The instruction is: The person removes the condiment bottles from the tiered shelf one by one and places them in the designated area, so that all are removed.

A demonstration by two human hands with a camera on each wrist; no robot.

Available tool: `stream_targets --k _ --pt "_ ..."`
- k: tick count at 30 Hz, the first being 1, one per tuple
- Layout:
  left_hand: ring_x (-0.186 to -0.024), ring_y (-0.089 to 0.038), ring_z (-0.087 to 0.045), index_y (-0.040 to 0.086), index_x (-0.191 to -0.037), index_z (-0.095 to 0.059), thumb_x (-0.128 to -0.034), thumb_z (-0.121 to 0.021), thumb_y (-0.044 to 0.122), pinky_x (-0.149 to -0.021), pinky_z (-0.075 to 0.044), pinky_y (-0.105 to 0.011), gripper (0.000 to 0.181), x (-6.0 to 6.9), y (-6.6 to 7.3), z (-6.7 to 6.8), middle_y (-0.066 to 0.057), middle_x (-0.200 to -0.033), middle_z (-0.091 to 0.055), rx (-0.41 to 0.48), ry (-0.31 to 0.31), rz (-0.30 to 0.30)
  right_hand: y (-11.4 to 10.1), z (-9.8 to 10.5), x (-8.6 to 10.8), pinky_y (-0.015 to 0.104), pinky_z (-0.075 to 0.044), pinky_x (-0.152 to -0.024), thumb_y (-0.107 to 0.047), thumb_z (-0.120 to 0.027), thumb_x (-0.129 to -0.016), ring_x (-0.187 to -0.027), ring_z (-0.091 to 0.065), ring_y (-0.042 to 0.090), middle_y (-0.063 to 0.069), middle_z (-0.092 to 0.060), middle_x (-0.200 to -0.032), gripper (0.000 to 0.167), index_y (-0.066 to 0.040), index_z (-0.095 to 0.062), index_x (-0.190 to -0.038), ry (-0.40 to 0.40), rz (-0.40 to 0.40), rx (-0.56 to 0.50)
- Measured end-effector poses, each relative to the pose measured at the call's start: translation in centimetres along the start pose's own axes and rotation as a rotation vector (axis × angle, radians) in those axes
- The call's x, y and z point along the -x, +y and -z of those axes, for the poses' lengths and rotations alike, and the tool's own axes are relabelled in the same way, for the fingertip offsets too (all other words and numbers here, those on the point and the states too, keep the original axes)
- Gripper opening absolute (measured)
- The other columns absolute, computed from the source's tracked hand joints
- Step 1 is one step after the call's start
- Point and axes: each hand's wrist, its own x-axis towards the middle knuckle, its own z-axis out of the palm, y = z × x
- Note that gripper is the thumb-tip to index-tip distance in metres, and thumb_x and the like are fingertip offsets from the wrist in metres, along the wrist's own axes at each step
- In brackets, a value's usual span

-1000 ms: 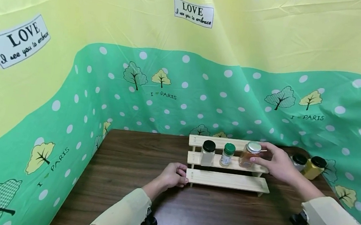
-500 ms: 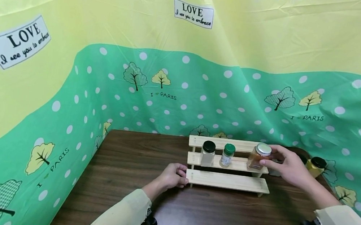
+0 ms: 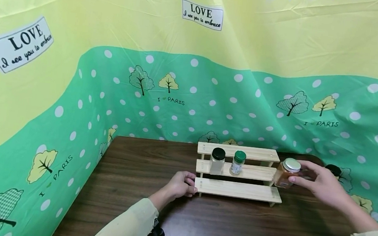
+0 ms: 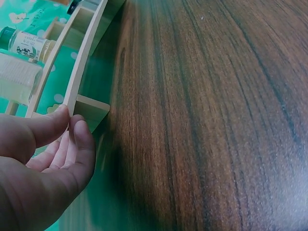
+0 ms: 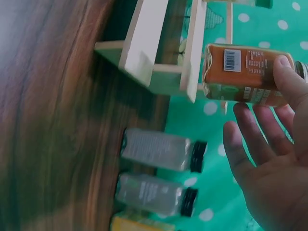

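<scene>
At the left, the left hand (image 3: 180, 183) pinches the near left end of the wooden rack (image 3: 240, 190); its grip is nearly closed, thumb and forefinger about the thin front board. The rack stands on the dark worktop (image 3: 129, 173). On its middle shelf, a black-capped jar (image 3: 217, 163) and then a smaller green-capped jar (image 3: 237, 164) stand upright, apart. Next comes the silver-lidded jar (image 3: 283, 177), at the rack's right end, in the grip of the right hand (image 3: 323, 182), which is parted to the jar's width; whether its base touches the rack I cannot tell. In the right wrist view, two clear jars (image 5: 156, 149) with black lids and a yellow jar (image 5: 139, 224) stand beyond.
</scene>
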Motion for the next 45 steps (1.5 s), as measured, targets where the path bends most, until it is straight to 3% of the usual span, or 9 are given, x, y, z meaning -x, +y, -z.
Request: stream_targets --k 3,10,13,16,19,24,34,45 --pt "-0.069 -0.019 -0.066 -0.008 -0.127 -0.058 -0.082 -0.074 -0.017 -0.066 -0.066 -0.036 0.049 0.0 0.0 0.0 -0.016 -0.097 -0.063 -0.001 0.002 -0.001 0.7 0.4 0.6 0.016 -0.054 -0.063 -0.027 -0.082 -0.09 -0.085 -0.066 -0.006 0.006 -0.076 -0.103 0.054 -0.006 -0.061 -0.135 0.002 -0.024 0.018" --pt "-0.069 -0.019 -0.066 -0.008 -0.127 -0.059 -0.0822 -0.075 -0.016 -0.064 -0.065 -0.034 0.048 0.0 0.0 -0.1 -0.017 -0.099 -0.063 -0.01 0.01 -0.001 2.6 0.8 1.6 0.016 -0.056 -0.064 -0.018 -0.081 -0.091 -0.087 -0.066 -0.007 -0.021 -0.067 -0.101 0.053 0.003 -0.059 -0.134 -0.013 -0.04 -0.053" --pt "-0.069 -0.019 -0.067 -0.008 -0.126 -0.059 -0.0821 -0.075 -0.016 -0.063 -0.065 -0.033 0.048 0.1 0.0 -0.1 -0.017 -0.098 -0.063 -0.005 0.008 -0.001 3.4 0.8 1.9 0.016 -0.057 -0.065 -0.015 -0.081 -0.09 -0.088 -0.066 -0.008 -0.024 -0.066 -0.1 0.053 0.005 -0.058 -0.133 -0.02 -0.049 -0.065" --pt "-0.068 -0.018 -0.066 -0.008 -0.126 -0.059 -0.0819 -0.075 -0.017 -0.063 -0.064 -0.033 0.048 0.1 0.0 -0.1 -0.016 -0.097 -0.063 0.0 0.006 -0.004 4.2 0.7 2.1 0.017 -0.057 -0.065 -0.016 -0.081 -0.09 -0.088 -0.066 -0.007 -0.014 -0.071 -0.102 0.057 0.007 -0.056 -0.137 -0.044 -0.064 -0.056" --pt "-0.067 -0.017 -0.066 -0.009 -0.126 -0.058 -0.0819 -0.074 -0.018 -0.062 -0.064 -0.032 0.048 0.0 0.0 -0.1 -0.016 -0.096 -0.063 0.01 0.003 -0.002 5.0 0.6 2.2 0.017 -0.056 -0.065 -0.019 -0.083 -0.089 -0.086 -0.066 -0.007 0.006 -0.076 -0.104 0.064 0.009 -0.054 -0.139 -0.069 -0.088 -0.032" --pt "-0.066 -0.016 -0.065 -0.01 -0.127 -0.057 -0.0824 -0.074 -0.018 -0.062 -0.064 -0.032 0.048 -0.1 0.0 0.0 -0.014 -0.094 -0.062 0.015 0.0 0.002 6.5 0.3 2.3 0.018 -0.055 -0.067 -0.02 -0.085 -0.086 -0.087 -0.064 -0.008 0.026 -0.07 -0.114 0.069 0.01 -0.053 -0.14 -0.106 -0.092 -0.001" --pt "-0.067 -0.017 -0.066 -0.009 -0.127 -0.058 -0.0821 -0.074 -0.018 -0.062 -0.065 -0.034 0.048 0.1 0.1 -0.2 -0.017 -0.096 -0.063 0.001 0.009 -0.006 9.1 -0.8 2.3 0.02 -0.059 -0.069 -0.026 -0.08 -0.091 -0.089 -0.062 -0.013 0.034 -0.065 -0.122 0.074 0.015 -0.047 -0.142 -0.168 -0.187 -0.048" --pt "-0.067 -0.017 -0.066 -0.01 -0.127 -0.058 -0.0824 -0.074 -0.018 -0.062 -0.064 -0.031 0.048 0.0 0.1 0.0 -0.014 -0.094 -0.062 0.008 -0.002 0.002 9.8 -1.2 2.4 0.015 -0.057 -0.074 -0.034 -0.078 -0.092 -0.091 -0.056 -0.017 0.037 -0.06 -0.131 0.081 0.016 -0.042 -0.145 -0.182 -0.237 -0.058"
